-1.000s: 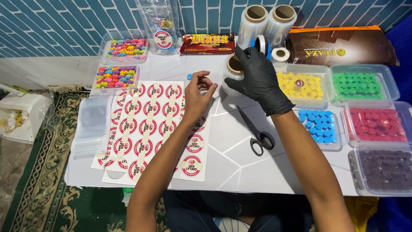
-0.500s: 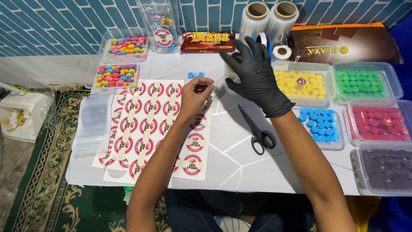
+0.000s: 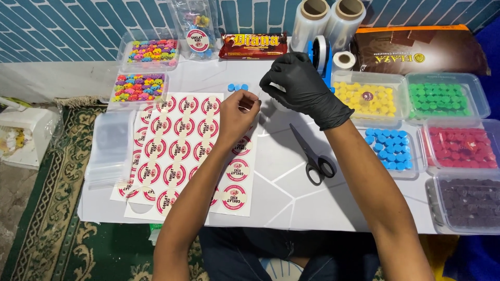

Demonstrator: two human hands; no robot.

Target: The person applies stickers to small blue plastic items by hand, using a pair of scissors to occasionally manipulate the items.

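Black rubber covers the right hand [image 3: 302, 86], which is raised above the white counter [image 3: 291, 203] with its fingertips pinched together near the bare left hand [image 3: 237, 115]; what is caught between them cannot be made out, though a thin clear strip seems to be stretched from one hand to the other. The left hand's thumb and forefinger are likewise pressed together on something small at their tips. A few small blue round candies [image 3: 237, 87] are seen lying loose on the counter just beyond the left hand. Under the left forearm a sheet of round red-and-white stickers [image 3: 177, 151] is spread, and beside it, towards the counter's left edge, a stack of clear plastic bags [image 3: 108, 148] is laid. Black-handled scissors [image 3: 311, 156] are placed between the two forearms, blades shut. A blue tape dispenser [image 3: 319, 53] stands just behind the gloved hand. To the right, clear plastic tubs are set out, one filled with yellow candies [image 3: 364, 98] and one with blue candies [image 3: 390, 150].
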